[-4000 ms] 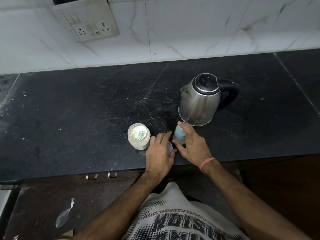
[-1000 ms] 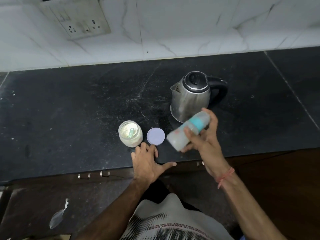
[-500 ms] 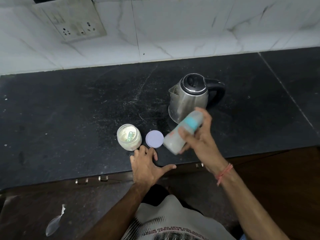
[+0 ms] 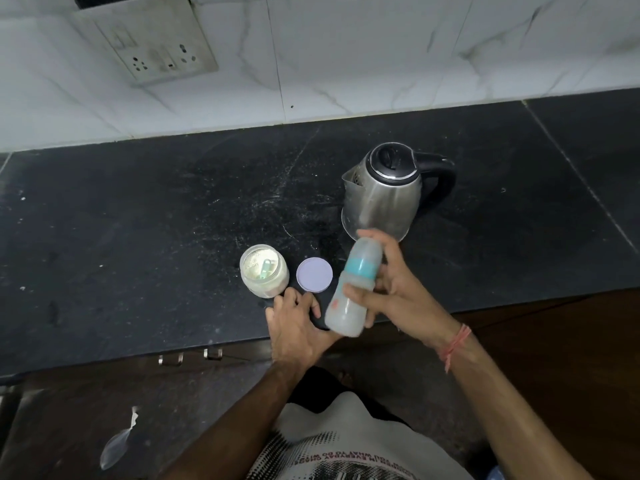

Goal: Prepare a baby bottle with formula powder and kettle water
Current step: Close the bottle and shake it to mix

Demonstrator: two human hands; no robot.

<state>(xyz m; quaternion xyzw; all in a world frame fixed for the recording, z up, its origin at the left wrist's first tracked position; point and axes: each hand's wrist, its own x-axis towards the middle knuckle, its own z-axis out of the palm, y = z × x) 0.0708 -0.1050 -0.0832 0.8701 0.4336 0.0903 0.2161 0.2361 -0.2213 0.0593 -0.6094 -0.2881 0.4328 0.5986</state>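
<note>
Capped bottle [image 4: 353,289], cloudy w/ teal collar, tilts cap-up toward kettle [image 4: 381,195], base toward viewer, gripped in right hand [image 4: 398,296] above counter [image 4: 138,220] edge; left hand [image 4: 298,327] flat, fingers spread, empty.

Baby bottle [image 4: 353,289], capped w/ teal collar, is gripped in the right hand [image 4: 398,296] & held tilted above the black counter [image 4: 138,237] edge. Left hand [image 4: 298,327] is laid flat on the counter, fingers just below the open formula jar [image 4: 265,271] & its lilac lid [image 4: 314,274]. Steel kettle [image 4: 384,192] is stood behind, lid closed, handle to the right.
</note>
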